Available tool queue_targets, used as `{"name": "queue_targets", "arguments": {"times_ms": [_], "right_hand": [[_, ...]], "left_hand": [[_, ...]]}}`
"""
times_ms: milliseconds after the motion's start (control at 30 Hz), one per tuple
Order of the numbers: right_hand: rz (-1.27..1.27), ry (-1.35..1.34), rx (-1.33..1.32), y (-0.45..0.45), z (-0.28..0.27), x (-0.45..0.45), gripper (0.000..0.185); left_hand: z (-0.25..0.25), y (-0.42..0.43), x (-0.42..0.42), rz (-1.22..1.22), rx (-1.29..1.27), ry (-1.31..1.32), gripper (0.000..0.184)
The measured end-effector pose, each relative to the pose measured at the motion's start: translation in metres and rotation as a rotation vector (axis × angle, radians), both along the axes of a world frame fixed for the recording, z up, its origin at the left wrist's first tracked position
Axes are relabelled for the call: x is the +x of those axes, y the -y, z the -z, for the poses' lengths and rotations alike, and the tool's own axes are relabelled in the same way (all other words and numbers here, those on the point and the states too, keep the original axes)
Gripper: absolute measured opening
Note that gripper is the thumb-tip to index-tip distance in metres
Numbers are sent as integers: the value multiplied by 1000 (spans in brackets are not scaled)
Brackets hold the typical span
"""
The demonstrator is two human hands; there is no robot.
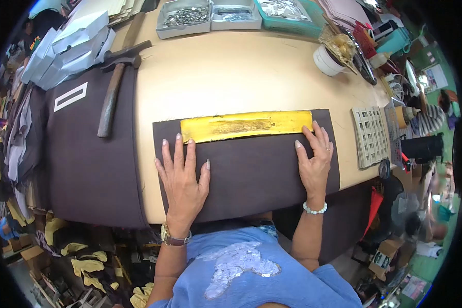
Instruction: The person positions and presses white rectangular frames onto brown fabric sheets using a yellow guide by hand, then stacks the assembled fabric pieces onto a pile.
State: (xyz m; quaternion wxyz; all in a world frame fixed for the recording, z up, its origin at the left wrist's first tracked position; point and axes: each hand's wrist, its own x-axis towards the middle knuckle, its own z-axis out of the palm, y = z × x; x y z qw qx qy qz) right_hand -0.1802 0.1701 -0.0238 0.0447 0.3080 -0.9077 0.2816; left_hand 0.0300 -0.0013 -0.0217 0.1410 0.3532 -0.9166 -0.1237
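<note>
The yellow strip (246, 126) lies near the far edge of a dark cloth (251, 167) on the tan surface (231, 72). The left grip (184, 172) is flat, fingers spread, tips at the strip's left end. The right grip (315, 156) has thumb and fingers apart, at the right end. A hammer (111, 100) lies to the left.

Strip (246, 126) on cloth (251, 167); hammer (114, 87) to L, tub (327, 61) rear R, 3 trays (236, 24) behind.
</note>
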Motion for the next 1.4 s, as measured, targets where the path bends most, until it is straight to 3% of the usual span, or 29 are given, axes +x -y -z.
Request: {"name": "queue_targets", "arguments": {"times_ms": [367,667,767,867,900,1000,1167,1267,1400], "right_hand": [[8,-19,-5,0,2,0,36],[-103,-262,290,14,-22,-4,29],[-138,-259,286,18,-27,-10,25],[-198,-74,69,2,-28,-30,23],[-166,-49,-82,-8,-25,-39,20],[178,-362,-38,-61,-18,-68,18],[616,-260,-32,-136,-29,-76,23],[653,-128,-45,-148,-24,-78,29],[616,-172,142,-148,-19,-77,37]], "left_hand": [[0,-1,-1,1,-31,14,53],[-30,10,-20,145,-156,225,41],[-30,11,-32,218,-311,227,43],[-24,12,-40,225,-370,289,45],[-22,14,-40,234,-376,284,45],[-28,12,-41,228,-323,300,45],[-22,11,-41,215,-383,302,42],[-21,9,-41,209,-395,313,38],[-21,9,-41,197,-398,322,36]]}}
